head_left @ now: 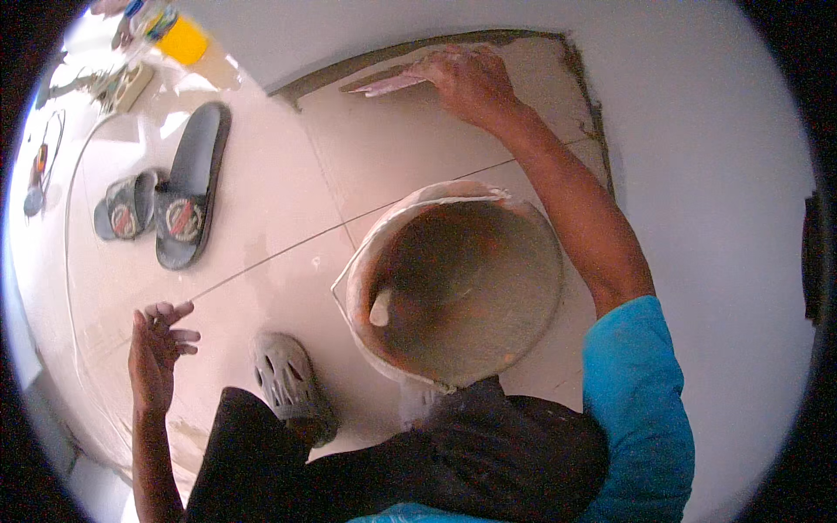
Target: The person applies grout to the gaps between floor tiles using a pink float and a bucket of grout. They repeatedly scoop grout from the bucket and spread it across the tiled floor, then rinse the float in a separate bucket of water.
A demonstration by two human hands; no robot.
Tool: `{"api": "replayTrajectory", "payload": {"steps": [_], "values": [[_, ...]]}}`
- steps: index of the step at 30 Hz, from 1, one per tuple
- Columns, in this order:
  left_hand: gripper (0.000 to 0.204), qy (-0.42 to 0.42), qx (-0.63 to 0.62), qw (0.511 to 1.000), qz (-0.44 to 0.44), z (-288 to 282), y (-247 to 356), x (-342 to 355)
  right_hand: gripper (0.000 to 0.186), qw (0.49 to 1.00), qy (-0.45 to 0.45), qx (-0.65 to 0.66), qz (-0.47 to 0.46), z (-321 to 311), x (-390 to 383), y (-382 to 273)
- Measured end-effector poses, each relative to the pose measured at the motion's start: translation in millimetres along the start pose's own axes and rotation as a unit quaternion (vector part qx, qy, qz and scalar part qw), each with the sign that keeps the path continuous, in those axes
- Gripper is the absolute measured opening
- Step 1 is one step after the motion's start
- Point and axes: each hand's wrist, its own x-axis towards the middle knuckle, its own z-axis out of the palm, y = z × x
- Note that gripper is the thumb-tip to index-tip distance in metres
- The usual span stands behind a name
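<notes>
Up toward 12 o'clock, the right hand (475, 85), dusted with pale residue, has its fingers clenched around a flat trowel-like tool (392, 84) that juts toward 9 o'clock. It lies over the tiled floor (279, 227), near the grey mortar band (418, 43) edging the pale wall (706, 139); I cannot tell whether it touches the tile. At 8 o'clock the left hand (159, 353) is empty, its fingers released and loosely spread. A smeared bucket (514, 301), stained orange and grey inside, stands near the centre toward 4 o'clock; a pale rounded end (380, 309) shows at its mouth's 9 o'clock side. At 10 o'clock lie two black slide sandals (199, 144), their straps printed with round emblems crossed by red, the lettering too blurred to read. Between 10 and 11 is a yellow bottle (181, 44); between 7 and 8, a grey clog (286, 370).
</notes>
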Motion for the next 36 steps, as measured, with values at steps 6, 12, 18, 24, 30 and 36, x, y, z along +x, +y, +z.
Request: {"api": "replayTrajectory", "payload": {"steps": [6,12,18,24,30,36], "values": [[0.049,0.057,0.016,0.998,-0.01,-4,-2,-19,0.047,0.986,-0.013,-0.026,0.165,-25,-74,85],[0.049,0.049,0.028,0.998,-0.027,-7,-10,-9,0.051,0.955,0.014,-0.127,0.268,10,-143,196],[0.049,0.051,0.021,0.998,-0.037,-1,-7,-13,0.056,0.946,0.01,-0.155,0.285,53,-107,215],[0.048,0.065,0.018,0.997,-0.04,-6,-14,-12,0.049,0.943,-0.05,-0.07,0.323,56,-77,254],[0.048,0.081,0.009,0.995,-0.049,-12,-15,-19,0.045,0.93,-0.069,-0.049,0.359,40,-52,197],[0.049,0.059,0.033,0.997,-0.034,-4,-9,-13,0.041,0.955,-0.057,-0.085,0.279,43,-34,141]]}}
